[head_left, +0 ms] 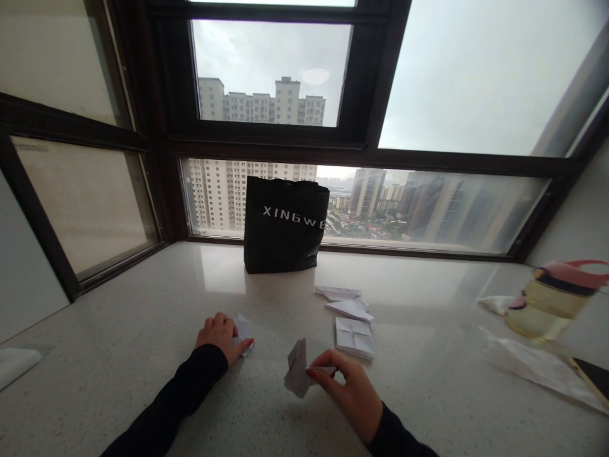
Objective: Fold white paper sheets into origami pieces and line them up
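My right hand (349,384) pinches a folded white paper piece (297,369) by a narrow point between thumb and fingertips. That piece is held above the counter, its wider pleated part facing left. Over to the left, my left hand (220,336) rests low on the counter with its fingers curled round another folded paper (243,327). Part of this paper sticks out beyond the thumb and fingers; the rest is hidden by the hand. A flat folded paper square (354,336) with creases lies beyond my right hand, with folded paper pieces (349,309) behind it.
A black bag (287,225) stands upright by the window at the back of the speckled white counter (157,311). On the right are a bottle with a pink lid (554,301), a thin white wrapper (535,365) and a dark phone-like edge (592,377). A white object (18,365) lies far left.
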A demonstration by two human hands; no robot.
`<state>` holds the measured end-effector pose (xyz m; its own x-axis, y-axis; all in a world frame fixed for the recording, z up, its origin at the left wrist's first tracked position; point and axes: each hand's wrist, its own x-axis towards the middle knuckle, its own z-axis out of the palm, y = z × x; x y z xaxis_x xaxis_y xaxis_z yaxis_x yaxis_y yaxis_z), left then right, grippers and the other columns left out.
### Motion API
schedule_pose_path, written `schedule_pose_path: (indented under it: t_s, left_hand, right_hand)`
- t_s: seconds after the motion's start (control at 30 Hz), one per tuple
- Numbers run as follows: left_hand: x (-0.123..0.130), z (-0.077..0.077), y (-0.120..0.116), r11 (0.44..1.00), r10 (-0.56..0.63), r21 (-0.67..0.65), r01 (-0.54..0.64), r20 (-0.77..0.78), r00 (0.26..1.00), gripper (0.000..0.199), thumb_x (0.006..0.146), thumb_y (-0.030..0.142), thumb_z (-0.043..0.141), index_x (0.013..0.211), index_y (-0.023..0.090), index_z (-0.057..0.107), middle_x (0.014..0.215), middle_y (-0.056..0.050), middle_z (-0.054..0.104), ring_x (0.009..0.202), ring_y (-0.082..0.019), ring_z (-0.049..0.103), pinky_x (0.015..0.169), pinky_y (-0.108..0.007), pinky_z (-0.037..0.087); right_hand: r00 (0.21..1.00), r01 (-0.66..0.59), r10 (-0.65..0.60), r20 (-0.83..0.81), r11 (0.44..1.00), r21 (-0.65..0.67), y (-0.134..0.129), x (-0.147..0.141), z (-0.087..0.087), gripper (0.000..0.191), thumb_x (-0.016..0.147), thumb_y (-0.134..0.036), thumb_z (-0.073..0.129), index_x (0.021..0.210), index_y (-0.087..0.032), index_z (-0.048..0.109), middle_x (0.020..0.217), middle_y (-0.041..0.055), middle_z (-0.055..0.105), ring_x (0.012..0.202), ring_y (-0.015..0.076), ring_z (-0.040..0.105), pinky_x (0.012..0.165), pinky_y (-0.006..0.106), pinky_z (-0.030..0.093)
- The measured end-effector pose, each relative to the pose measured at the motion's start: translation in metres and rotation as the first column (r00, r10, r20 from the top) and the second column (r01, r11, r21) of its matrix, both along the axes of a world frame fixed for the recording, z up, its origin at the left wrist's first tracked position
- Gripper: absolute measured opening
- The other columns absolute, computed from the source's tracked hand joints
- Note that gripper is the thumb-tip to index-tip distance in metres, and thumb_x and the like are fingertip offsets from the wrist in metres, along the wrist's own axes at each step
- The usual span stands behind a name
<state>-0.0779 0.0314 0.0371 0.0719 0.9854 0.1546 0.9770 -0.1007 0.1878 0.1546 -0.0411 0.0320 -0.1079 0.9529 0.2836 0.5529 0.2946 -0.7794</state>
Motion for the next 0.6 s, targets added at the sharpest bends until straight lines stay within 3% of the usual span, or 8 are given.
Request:
schedule_pose_path:
  t_s: [0.17, 0.27, 0.33, 0.4, 0.47, 0.6]
  left_hand:
    - [0.014, 0.004, -0.002, 0.977, -0.183, -0.090, 0.195, 0.119, 0.976, 0.032, 0.067, 0.048, 0.047, 0.074, 0.017, 0.053, 0.073, -0.003, 0.060, 0.070, -0.018, 0.055, 0.065, -0.028, 0.041]
    - [0.029, 0.006, -0.017, 0.918, -0.358, -0.072, 0.391, 0.276, 0.892, 0.024, 0.070, 0.041, 0.047, 0.075, 0.018, 0.053, 0.064, 0.003, 0.060, 0.056, -0.011, 0.054, 0.056, -0.021, 0.040]
    - [0.039, 0.009, -0.032, 0.860, -0.481, 0.024, 0.510, 0.372, 0.794, 0.018, 0.072, 0.033, 0.046, 0.077, 0.018, 0.055, 0.066, 0.002, 0.061, 0.059, -0.011, 0.054, 0.058, -0.021, 0.040]
    - [0.045, 0.013, -0.048, 0.801, -0.579, 0.121, 0.587, 0.410, 0.705, 0.016, 0.072, 0.021, 0.042, 0.081, 0.018, 0.056, 0.073, 0.000, 0.061, 0.067, -0.012, 0.055, 0.064, -0.022, 0.040]
    - [0.049, 0.017, -0.061, 0.754, -0.639, 0.172, 0.634, 0.414, 0.648, 0.027, 0.066, 0.010, 0.041, 0.087, 0.019, 0.055, 0.080, -0.001, 0.061, 0.074, -0.013, 0.055, 0.070, -0.022, 0.039]
    - [0.050, 0.018, -0.072, 0.720, -0.669, 0.141, 0.680, 0.402, 0.625, 0.042, 0.055, 0.006, 0.044, 0.092, 0.021, 0.054, 0.087, -0.001, 0.059, 0.078, -0.016, 0.053, 0.076, -0.026, 0.038]
  right_hand:
    - [0.992, -0.101, 0.085, 0.094, 0.978, 0.185, -0.001, 0.001, 0.002, 0.014, 0.074, -0.028, 0.054, 0.069, -0.018, 0.062, 0.064, 0.0022, 0.062, 0.061, 0.0138, 0.054, 0.057, 0.024, 0.041]
    - [0.937, -0.263, 0.139, 0.319, 0.884, 0.388, -0.003, 0.003, 0.008, 0.019, 0.080, -0.025, 0.047, 0.070, -0.019, 0.062, 0.062, 0.0027, 0.060, 0.061, 0.0140, 0.049, 0.056, 0.025, 0.037]
    - [0.889, -0.345, 0.122, 0.442, 0.812, 0.470, -0.005, 0.004, 0.013, 0.025, 0.083, -0.025, 0.041, 0.070, -0.019, 0.062, 0.059, 0.0030, 0.058, 0.059, 0.0140, 0.046, 0.055, 0.026, 0.035]
    - [0.864, -0.377, 0.102, 0.493, 0.780, 0.499, -0.006, 0.005, 0.018, 0.029, 0.084, -0.025, 0.036, 0.070, -0.019, 0.061, 0.058, 0.0030, 0.057, 0.057, 0.0139, 0.044, 0.053, 0.026, 0.033]
    - [0.855, -0.393, 0.104, 0.509, 0.770, 0.503, -0.007, 0.005, 0.020, 0.030, 0.085, -0.025, 0.034, 0.069, -0.019, 0.059, 0.057, 0.0027, 0.056, 0.057, 0.0136, 0.043, 0.053, 0.026, 0.032]
    - [0.824, -0.407, 0.106, 0.557, 0.795, 0.450, -0.007, 0.003, 0.018, 0.027, 0.084, -0.023, 0.037, 0.068, -0.020, 0.058, 0.058, 0.0018, 0.056, 0.058, 0.0133, 0.043, 0.055, 0.026, 0.032]
